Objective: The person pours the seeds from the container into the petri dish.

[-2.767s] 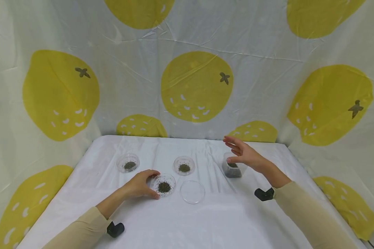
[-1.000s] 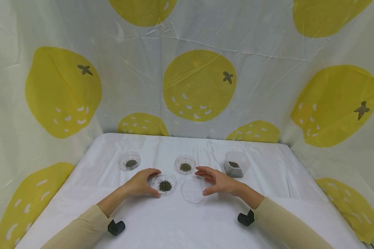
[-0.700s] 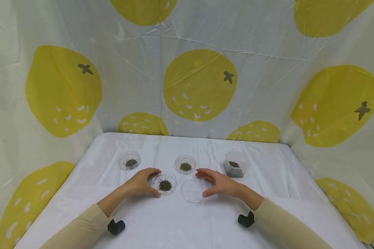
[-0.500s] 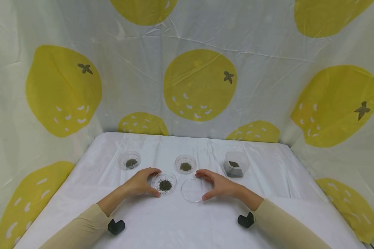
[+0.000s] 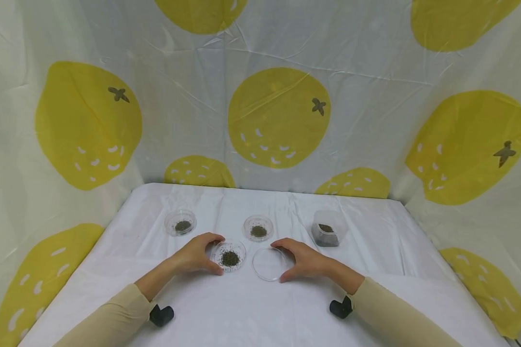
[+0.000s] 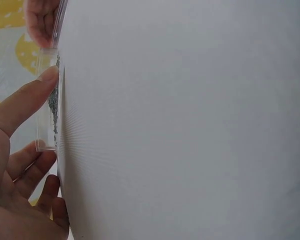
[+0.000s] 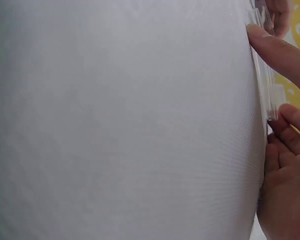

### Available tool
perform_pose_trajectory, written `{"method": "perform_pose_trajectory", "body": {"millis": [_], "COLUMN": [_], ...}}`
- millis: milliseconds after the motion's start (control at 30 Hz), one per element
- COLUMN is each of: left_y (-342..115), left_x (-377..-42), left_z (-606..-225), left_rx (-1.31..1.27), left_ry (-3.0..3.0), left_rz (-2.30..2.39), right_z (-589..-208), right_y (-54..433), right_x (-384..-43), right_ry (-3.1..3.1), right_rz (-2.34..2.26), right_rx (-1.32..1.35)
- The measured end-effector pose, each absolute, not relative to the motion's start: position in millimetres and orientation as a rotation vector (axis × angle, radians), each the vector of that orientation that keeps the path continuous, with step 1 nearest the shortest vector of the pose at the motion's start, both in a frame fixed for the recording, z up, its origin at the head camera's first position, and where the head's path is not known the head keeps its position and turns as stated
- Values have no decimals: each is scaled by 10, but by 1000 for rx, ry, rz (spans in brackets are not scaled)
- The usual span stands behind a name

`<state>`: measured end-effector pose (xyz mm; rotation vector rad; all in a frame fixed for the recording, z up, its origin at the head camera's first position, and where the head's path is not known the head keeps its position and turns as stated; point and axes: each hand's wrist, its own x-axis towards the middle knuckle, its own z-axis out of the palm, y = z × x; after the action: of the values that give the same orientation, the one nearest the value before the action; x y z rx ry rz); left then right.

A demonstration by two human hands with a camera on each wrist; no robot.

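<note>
My left hand (image 5: 193, 256) grips a clear petri dish (image 5: 241, 248) by its left side, thumb at the near rim and fingers at the far rim. Dark, crumbly soil-like grains (image 5: 230, 259) lie heaped in it. In the left wrist view the dish wall (image 6: 42, 125) stands between thumb and fingers on the white cloth. My right hand (image 5: 306, 261) holds a clear round petri dish lid (image 5: 267, 265) from the right, thumb near and index finger far. The right wrist view shows the lid's edge (image 7: 262, 65) between thumb and fingers, low at the cloth.
Behind my hands stand two more petri dishes with dark grains, one at left (image 5: 169, 222) and one in the middle (image 5: 248, 226). A clear square tub (image 5: 336, 221) of dark grains stands at the back right. Lemon-print sheeting (image 5: 369, 120) closes the table's back and sides.
My right hand has come from above the tub, left and nearer, to the lid, and its thumb and fingers have closed around the rim. The left hand stays at its dish.
</note>
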<state>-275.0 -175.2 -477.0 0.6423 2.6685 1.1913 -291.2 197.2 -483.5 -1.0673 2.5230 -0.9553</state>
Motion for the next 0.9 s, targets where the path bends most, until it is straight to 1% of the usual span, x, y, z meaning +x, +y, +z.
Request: {"method": "perform_pose_trajectory", "body": {"millis": [267, 700, 900], "left_y": [-1776, -1771, -1775], "left_x": [-2741, -2756, -2765], "left_z": [-4775, -4759, -4783], "left_rx": [686, 703, 709], "left_ry": [2664, 2671, 2668], "left_rz": [1179, 1177, 1176], "right_z": [-4844, -4690, -4694], "right_y": [1935, 1768, 1694], "right_x": [-2911, -2942, -2926], "right_ry": [2573, 2615, 2598], "right_rz": [-965, -829, -888], "right_rx": [-1094, -1105, -1090]}}
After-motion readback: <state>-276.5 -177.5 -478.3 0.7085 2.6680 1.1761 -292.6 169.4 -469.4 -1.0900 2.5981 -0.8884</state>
